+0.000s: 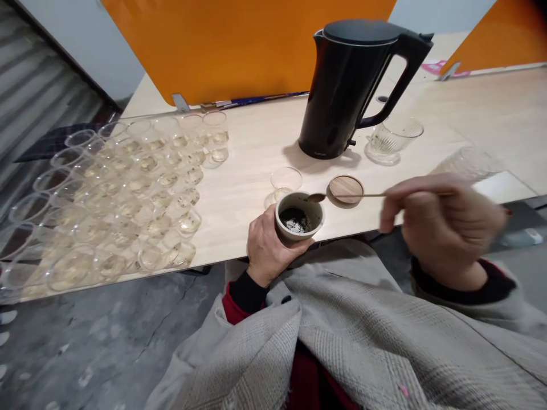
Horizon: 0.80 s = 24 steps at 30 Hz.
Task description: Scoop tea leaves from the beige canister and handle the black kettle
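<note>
My left hand (268,245) is wrapped round a small pale cup (314,229) near the table's front edge. Dark loose bits, like tea leaves, lie at the cup's bottom. Between the fingers of my right hand (444,222) is the thin handle of a wooden spoon (316,198), its bowl at the cup's far rim. Whether the spoon carries anything is too small to tell. Just behind the cup stands a clear plastic cup (286,177), partly hidden by it. A round wooden lid (346,189) lies beyond the spoon's handle.
A tall black electric kettle (337,91) stands behind the lid. Right of it is a ribbed glass (395,136). Several rows of clear plastic cups (141,182) with pale contents fill the table's left side. Orange partitions (248,45) rise along the back.
</note>
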Motion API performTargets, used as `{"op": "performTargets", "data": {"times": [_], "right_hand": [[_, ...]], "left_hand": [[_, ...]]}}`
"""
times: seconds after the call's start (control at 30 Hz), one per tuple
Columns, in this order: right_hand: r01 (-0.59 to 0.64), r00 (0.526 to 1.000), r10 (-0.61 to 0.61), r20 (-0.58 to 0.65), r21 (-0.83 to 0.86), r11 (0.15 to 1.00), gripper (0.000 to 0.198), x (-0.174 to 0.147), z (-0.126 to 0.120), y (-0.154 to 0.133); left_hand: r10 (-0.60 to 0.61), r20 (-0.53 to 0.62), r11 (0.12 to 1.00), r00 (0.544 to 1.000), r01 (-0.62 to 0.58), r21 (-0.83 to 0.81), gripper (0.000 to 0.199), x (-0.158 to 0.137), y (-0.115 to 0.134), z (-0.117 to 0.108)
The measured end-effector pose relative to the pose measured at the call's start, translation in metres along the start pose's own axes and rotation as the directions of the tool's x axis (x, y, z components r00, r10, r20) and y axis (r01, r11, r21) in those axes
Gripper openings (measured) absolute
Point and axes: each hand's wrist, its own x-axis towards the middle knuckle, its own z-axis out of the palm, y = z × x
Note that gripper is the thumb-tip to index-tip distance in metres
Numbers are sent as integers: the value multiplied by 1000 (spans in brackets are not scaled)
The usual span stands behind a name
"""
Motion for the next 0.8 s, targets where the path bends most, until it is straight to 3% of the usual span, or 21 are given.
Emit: {"op": "performTargets", "data": {"times": [0.1, 0.2, 0.4, 0.6, 0.7, 0.8], "right_hand": [[61, 944, -66, 323, 26, 998, 16, 6, 20, -5], [79, 882, -54, 467, -34, 996, 23, 11, 32, 2], [153, 857, -124, 501, -17, 988, 19, 10, 39, 16], [149, 853, -135, 504, 11, 989, 14, 12, 36, 8], [79, 848, -92, 523, 47, 996, 15, 14, 36, 3], [-70, 845, -1, 534, 113, 991, 19, 15, 38, 4]], "left_hand": [[-2, 8, 1000, 1000, 2, -5, 104, 0, 0, 0], [7, 3, 1000, 1000, -7, -2, 104, 0, 0, 1], [11, 0, 1000, 1000, -11, 3, 104, 0, 1, 0], [22, -11, 1000, 1000, -22, 10, 104, 0, 1, 0], [24, -13, 1000, 1000, -24, 13, 104, 0, 1, 1], [26, -20, 1000, 999, -25, 15, 103, 0, 1, 1]]}}
